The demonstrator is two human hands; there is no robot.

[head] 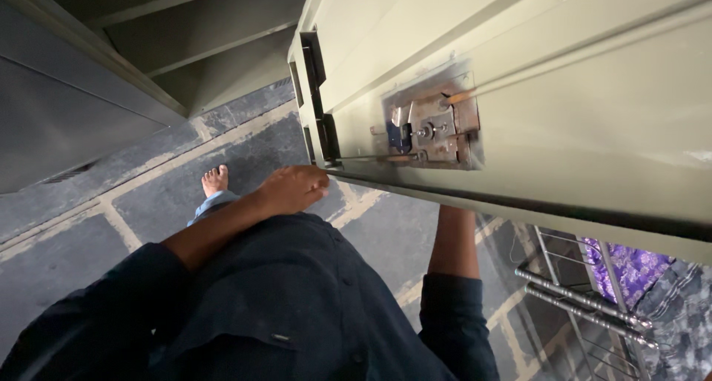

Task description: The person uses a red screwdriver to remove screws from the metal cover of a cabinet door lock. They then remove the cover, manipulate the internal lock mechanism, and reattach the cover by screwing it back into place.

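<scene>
One hand point(291, 190) on open cabinet door point(564, 121)

The person is wearing a dark navy shirt point(297, 299) with buttons down the front and sleeves pushed up above the forearms. Light blue trousers point(210, 205) are showing just below the shirt. The one foot point(215, 179) showing is going bare, with no shoe or sock.
</scene>
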